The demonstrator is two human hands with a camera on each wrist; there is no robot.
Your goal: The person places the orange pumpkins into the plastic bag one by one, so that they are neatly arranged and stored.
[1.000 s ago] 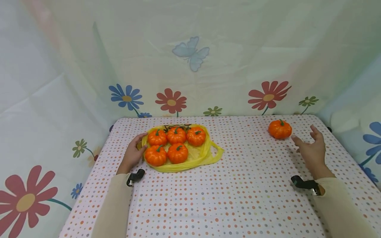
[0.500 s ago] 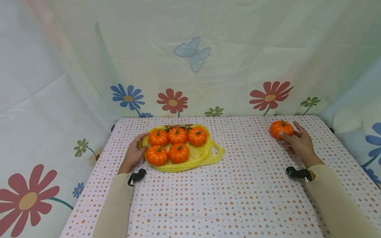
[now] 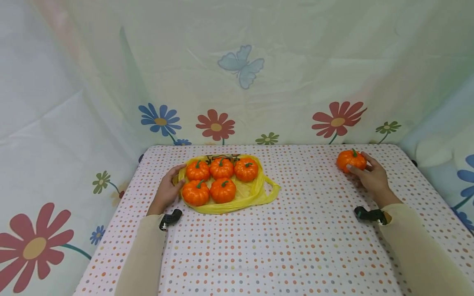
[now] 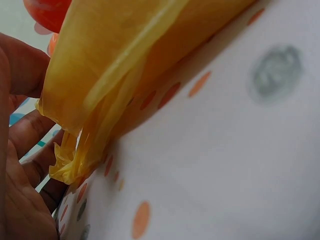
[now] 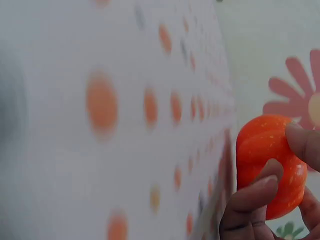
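Note:
In the head view, my right hand [image 3: 372, 179] holds a small glossy orange pumpkin [image 3: 348, 160] at the far right of the table. Up close in the right wrist view, thumb and fingers are curled round the pumpkin's [image 5: 267, 145] sides, low by the tabletop. On the left, a yellow plastic bag [image 3: 244, 191] is spread with its mouth wide, and several similar green-stemmed pumpkins [image 3: 223, 190] sit inside. My left hand [image 3: 168, 191] grips the bag's left edge. The left wrist view has thumb and fingers about the thin yellow plastic [image 4: 110, 60], with some fingertips hidden behind it.
A white dotted cloth [image 3: 281, 246] covers the table. Flower-printed fabric [image 3: 296, 82] hangs behind it and along both sides. One bag handle loop [image 3: 273, 191] lies out to the right on the cloth.
My right hand has moved left to the lone pumpkin and closed its fingers round it. The left hand stays at the bag's edge, and the bagged pumpkins keep their places.

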